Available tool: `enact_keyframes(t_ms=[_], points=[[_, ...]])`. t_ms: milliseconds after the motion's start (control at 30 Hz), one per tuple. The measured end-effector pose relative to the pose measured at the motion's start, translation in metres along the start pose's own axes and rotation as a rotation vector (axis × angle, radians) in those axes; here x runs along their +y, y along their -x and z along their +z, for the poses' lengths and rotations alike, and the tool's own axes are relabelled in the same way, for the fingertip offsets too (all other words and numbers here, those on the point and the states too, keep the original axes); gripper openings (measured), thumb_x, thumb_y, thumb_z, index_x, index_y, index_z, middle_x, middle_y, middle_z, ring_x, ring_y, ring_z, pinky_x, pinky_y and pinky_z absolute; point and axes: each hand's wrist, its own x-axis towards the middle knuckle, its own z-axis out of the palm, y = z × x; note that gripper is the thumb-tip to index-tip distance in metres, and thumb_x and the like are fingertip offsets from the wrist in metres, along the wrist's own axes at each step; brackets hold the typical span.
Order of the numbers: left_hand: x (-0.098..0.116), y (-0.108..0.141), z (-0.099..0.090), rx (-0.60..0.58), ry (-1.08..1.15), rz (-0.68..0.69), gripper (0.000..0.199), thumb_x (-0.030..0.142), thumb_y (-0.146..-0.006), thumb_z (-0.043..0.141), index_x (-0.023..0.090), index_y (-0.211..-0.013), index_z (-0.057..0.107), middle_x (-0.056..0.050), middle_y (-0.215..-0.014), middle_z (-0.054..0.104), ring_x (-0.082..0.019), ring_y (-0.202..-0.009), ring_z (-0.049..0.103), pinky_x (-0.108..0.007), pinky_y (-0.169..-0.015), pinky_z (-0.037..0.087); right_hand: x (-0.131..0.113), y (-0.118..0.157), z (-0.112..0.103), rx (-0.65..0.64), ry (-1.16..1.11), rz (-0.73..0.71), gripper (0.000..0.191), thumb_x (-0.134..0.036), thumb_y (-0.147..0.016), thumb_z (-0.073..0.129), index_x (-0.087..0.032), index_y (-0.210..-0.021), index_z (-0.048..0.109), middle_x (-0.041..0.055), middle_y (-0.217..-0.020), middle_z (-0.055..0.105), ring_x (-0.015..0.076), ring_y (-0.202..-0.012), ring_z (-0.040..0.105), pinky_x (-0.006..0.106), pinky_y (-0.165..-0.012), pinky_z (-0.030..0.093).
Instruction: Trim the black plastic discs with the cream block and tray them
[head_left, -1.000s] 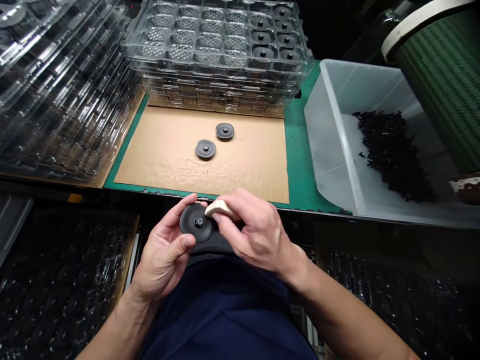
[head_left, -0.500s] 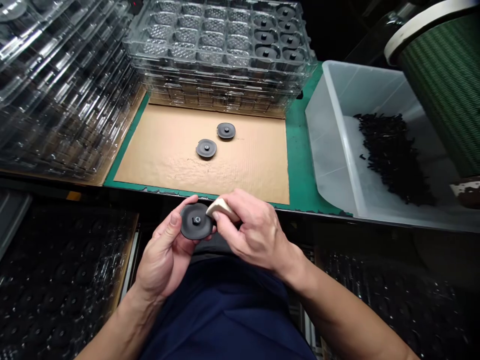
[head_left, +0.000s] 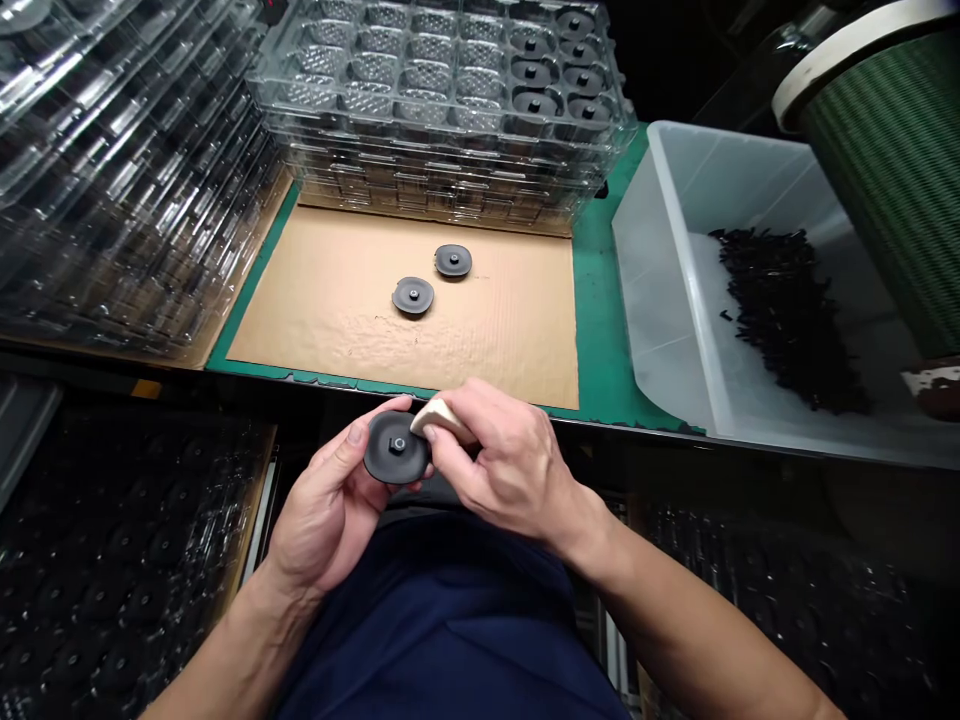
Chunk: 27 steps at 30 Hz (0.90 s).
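Note:
My left hand (head_left: 322,500) is closed around the edge of a round black plastic disc (head_left: 384,462), which has a small raised hub at its centre. The disc's face is turned up toward me, just in front of the table edge. In my right hand (head_left: 510,455) I pinch a cream-white pad (head_left: 439,415), whose tip meets the disc's upper right rim. The pad's material is hard to make out, and my fingers hide part of it. Two similar dark parts, a nearer disc (head_left: 412,296) and a farther disc (head_left: 453,262), lie on the cardboard sheet (head_left: 300,300).
Stacked clear plastic trays (head_left: 420,110) stand at the back, the top one holding several black discs at right. Another tray stack (head_left: 135,190) rises at left. A translucent bin (head_left: 667,260) with black scraps stands at right, under a green cylinder (head_left: 892,150).
The disc in my left hand has turned a little and shifted slightly right and down. My right hand keeps the pad at its rim, almost in the same place.

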Motion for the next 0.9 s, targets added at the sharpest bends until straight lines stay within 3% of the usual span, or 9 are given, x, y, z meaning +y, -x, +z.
enact_keyframes(t_ms=[133,233,400,533,667,833,900], points=[[-0.0006,-0.0004,-0.0025,0.009,-0.017,-0.013,0.045,0.048,-0.089,0.079,0.016,-0.122,0.079,-0.009,-0.101,0.078,-0.02,-0.081,0.07,-0.026,-0.066,0.064,0.0006,0.0,-0.0012,-0.075,-0.009,-0.03,0.017,-0.02,-0.098,0.054,-0.02,-0.081,0.055,0.0002,-0.077,0.055,0.0141,-0.067,0.046,0.03,-0.064,0.036],[-0.0015,-0.0008,-0.0045,-0.055,-0.071,-0.056,0.048,0.053,-0.09,0.077,0.015,-0.118,0.081,-0.011,-0.095,0.077,-0.019,-0.071,0.069,-0.027,-0.06,0.062,0.0003,0.0014,-0.0009,0.0,0.116,-0.048,0.017,-0.021,-0.102,0.051,-0.019,-0.092,0.064,0.0029,-0.084,0.058,0.0158,-0.072,0.05,0.031,-0.068,0.038],[-0.0038,-0.0024,-0.0048,0.02,-0.046,-0.018,0.045,0.052,-0.087,0.081,0.018,-0.116,0.082,-0.008,-0.096,0.077,-0.018,-0.076,0.069,-0.025,-0.062,0.063,-0.0004,0.0076,0.0017,-0.045,0.02,-0.021,0.019,-0.023,-0.101,0.052,-0.019,-0.083,0.058,0.0007,-0.077,0.054,0.0144,-0.067,0.047,0.03,-0.063,0.036],[-0.0038,-0.0038,-0.004,-0.08,-0.087,-0.063,0.046,0.055,-0.089,0.077,0.017,-0.115,0.082,-0.01,-0.094,0.077,-0.019,-0.07,0.069,-0.027,-0.062,0.063,-0.0016,0.0081,0.0033,0.036,0.113,-0.034,0.019,-0.021,-0.103,0.051,-0.018,-0.09,0.064,0.0021,-0.081,0.056,0.0151,-0.071,0.049,0.031,-0.067,0.037],[-0.0008,-0.0046,-0.0044,-0.025,-0.049,0.019,0.04,0.051,-0.089,0.079,0.019,-0.114,0.082,-0.008,-0.099,0.078,-0.019,-0.079,0.07,-0.025,-0.065,0.064,-0.0037,0.009,0.0014,-0.001,0.042,-0.004,0.018,-0.023,-0.1,0.053,-0.019,-0.084,0.06,0.0011,-0.078,0.054,0.0147,-0.067,0.047,0.031,-0.064,0.037],[-0.0002,-0.0075,-0.0067,-0.195,-0.114,-0.107,0.034,0.049,-0.091,0.078,0.016,-0.094,0.083,-0.009,-0.086,0.076,-0.019,-0.07,0.069,-0.029,-0.061,0.064,-0.0023,0.0056,-0.0021,-0.003,0.153,-0.099,0.019,-0.021,-0.105,0.05,-0.017,-0.102,0.068,0.0055,-0.09,0.062,0.0176,-0.077,0.052,0.032,-0.073,0.041],[-0.0002,-0.0092,-0.0066,-0.149,-0.095,-0.051,0.035,0.049,-0.091,0.078,0.017,-0.102,0.083,-0.009,-0.093,0.077,-0.018,-0.073,0.069,-0.028,-0.065,0.064,-0.0018,0.0057,0.0005,0.008,0.122,-0.082,0.018,-0.022,-0.104,0.052,-0.016,-0.099,0.068,0.0048,-0.087,0.06,0.0174,-0.075,0.051,0.032,-0.072,0.042]])
